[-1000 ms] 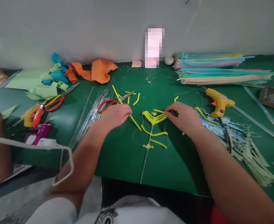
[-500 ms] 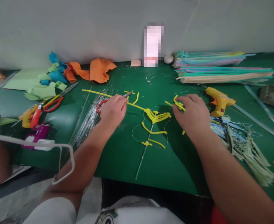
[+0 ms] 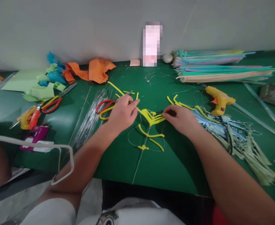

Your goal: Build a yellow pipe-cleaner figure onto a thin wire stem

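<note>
My left hand (image 3: 125,113) is closed around a long yellow pipe cleaner (image 3: 115,87), whose far end sticks out up and left. My right hand (image 3: 181,118) pinches the right tips of the folded yellow pipe cleaner (image 3: 151,118), bent in a V of several layers. Below the V, a thin wire stem (image 3: 138,161) carries more yellow pieces, among them a curved strip (image 3: 151,135) and a small knot-like piece (image 3: 143,147). Scissors (image 3: 104,106) with red and yellow handles lie partly hidden under my left hand. Loose yellow pieces (image 3: 175,100) lie beyond my right hand.
A yellow glue gun (image 3: 219,98) and pipe cleaner bundles (image 3: 224,73) lie at right. Thin wires (image 3: 90,118), orange paper (image 3: 101,70), other scissors (image 3: 54,103) and a purple object (image 3: 37,136) are at left. A white cable (image 3: 34,142) crosses near my left forearm.
My right hand has moved left from the loose yellow pieces to the tips of the folded V. My left hand has shifted right along the long pipe cleaner, uncovering the scissors' handles.
</note>
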{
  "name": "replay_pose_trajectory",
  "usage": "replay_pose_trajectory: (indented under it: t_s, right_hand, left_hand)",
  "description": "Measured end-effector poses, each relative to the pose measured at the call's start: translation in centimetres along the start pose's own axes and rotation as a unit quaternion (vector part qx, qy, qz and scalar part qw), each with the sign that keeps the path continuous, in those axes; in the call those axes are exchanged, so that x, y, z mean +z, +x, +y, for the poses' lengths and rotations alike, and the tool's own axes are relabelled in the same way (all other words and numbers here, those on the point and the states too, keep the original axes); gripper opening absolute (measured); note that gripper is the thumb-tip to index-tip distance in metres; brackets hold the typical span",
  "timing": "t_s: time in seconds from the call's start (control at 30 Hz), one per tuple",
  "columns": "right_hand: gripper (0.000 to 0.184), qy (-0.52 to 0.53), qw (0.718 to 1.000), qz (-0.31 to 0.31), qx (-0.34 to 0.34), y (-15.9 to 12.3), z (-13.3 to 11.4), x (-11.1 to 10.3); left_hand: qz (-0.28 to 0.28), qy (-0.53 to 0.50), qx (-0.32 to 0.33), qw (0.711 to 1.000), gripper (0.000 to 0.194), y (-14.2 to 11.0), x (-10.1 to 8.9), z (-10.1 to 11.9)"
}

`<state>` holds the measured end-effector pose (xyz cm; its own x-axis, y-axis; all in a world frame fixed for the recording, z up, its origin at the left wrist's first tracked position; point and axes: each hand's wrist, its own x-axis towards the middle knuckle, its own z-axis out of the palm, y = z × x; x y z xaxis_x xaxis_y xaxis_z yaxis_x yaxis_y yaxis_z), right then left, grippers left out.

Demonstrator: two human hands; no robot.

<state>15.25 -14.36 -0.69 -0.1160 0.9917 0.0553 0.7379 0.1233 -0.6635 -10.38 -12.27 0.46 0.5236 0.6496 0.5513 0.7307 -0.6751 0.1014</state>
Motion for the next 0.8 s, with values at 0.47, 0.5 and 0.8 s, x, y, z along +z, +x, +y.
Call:
replay_pose_trajectory:
  t_s: [0.47, 0.5, 0.8]
  right_hand:
    - [0.017, 0.386, 0.915, 0.005, 0.12, -0.3, -2.4, 1.8]
    - [0.017, 0.388, 0.913, 0.015, 0.128, -0.4, -2.5, 1.9]
    - [0.026, 0.411, 0.903, -0.008, 0.126, -0.5, -2.5, 2.4]
  left_hand:
    - [0.109, -0.08, 0.03, 0.99, 0.007, -0.3, -1.6, 0.7]
    - [0.111, -0.079, 0.032, 0.99, 0.007, -0.3, -1.6, 0.7]
    - [0.116, -0.019, 0.021, 0.993, 0.006, -0.2, -2.0, 0.4]
